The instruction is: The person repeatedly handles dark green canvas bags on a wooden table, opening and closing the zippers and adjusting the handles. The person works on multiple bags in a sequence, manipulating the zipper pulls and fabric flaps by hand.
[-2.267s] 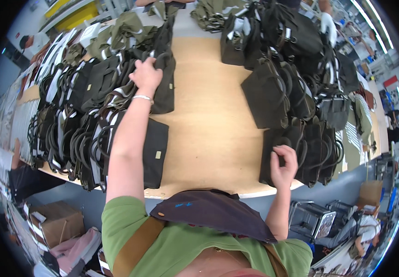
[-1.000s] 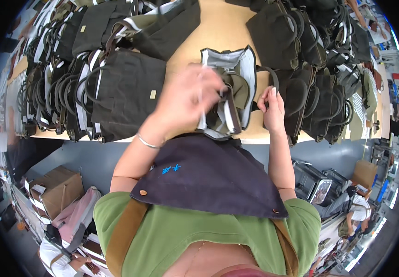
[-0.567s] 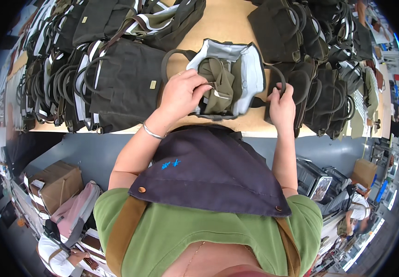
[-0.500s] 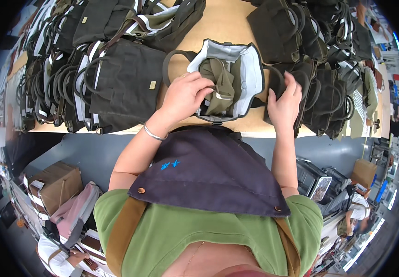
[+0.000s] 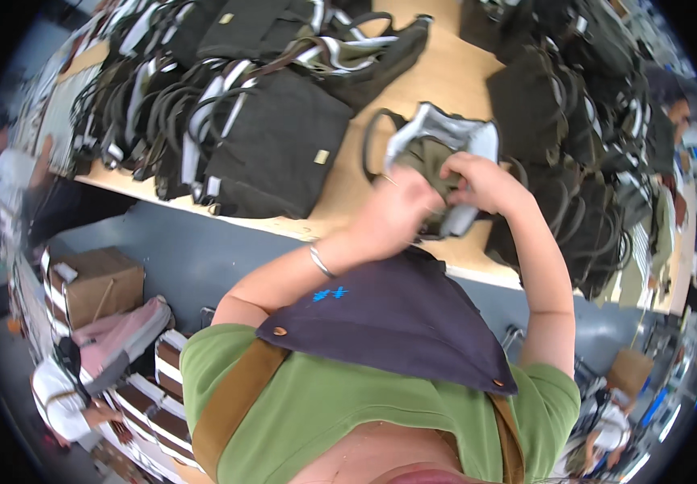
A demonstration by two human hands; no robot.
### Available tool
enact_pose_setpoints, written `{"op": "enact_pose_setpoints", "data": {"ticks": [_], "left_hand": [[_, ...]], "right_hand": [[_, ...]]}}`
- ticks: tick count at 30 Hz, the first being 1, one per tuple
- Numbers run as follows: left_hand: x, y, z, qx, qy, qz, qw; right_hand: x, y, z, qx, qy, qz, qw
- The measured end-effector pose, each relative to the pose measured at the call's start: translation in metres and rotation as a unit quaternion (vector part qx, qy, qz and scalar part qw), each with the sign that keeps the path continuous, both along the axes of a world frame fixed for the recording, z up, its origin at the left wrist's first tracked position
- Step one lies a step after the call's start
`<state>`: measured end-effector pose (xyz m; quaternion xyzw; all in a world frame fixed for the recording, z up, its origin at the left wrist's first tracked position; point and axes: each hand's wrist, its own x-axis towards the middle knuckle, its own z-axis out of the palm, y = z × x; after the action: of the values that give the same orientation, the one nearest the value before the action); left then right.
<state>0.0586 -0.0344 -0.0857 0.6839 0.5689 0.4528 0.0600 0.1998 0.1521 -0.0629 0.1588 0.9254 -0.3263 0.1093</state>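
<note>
A small dark bag with a pale grey lining (image 5: 484, 139) stands with its mouth up near the table's front edge. Olive fabric (image 5: 426, 155) bunches inside its opening. My left hand (image 5: 403, 200), smeared by motion, is over the near left side of the bag; its fingers cannot be made out. Reaching in from the right, my right hand (image 5: 489, 184) has its fingers curled onto the olive fabric at the mouth. One dark loop handle (image 5: 374, 143) sticks out on the bag's left.
Dark handbags (image 5: 280, 145) are packed along the left of the wooden table (image 5: 437, 73); more dark bags (image 5: 526, 105) crowd the right. A cardboard box (image 5: 98, 282) sits at lower left. People (image 5: 58, 395) are at work at both lower sides.
My right hand has come from the bag's right handle to its opening. My left hand, which pinched the olive fabric, is now blurred. The whole view has shifted and tilted.
</note>
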Motion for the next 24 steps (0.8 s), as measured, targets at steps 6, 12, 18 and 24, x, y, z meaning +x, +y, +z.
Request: {"op": "enact_pose_setpoints", "data": {"ticks": [6,12,18,24], "left_hand": [[0.035,-0.011,-0.024,-0.117,0.059,-0.065,0.989],[0.009,0.01,-0.015,-0.229,0.009,0.11,0.967],[-0.017,0.029,-0.013,-0.12,-0.045,0.133,0.983],[-0.028,0.022,-0.01,-0.101,-0.133,0.058,0.984]], "right_hand": [[-0.003,-0.012,-0.022,0.045,-0.078,0.071,0.993],[-0.011,0.003,-0.001,-0.057,-0.134,0.074,0.986],[-0.01,-0.001,-0.025,0.095,-0.084,0.04,0.991],[-0.009,-0.007,-0.025,0.161,0.019,-0.022,0.987]]}}
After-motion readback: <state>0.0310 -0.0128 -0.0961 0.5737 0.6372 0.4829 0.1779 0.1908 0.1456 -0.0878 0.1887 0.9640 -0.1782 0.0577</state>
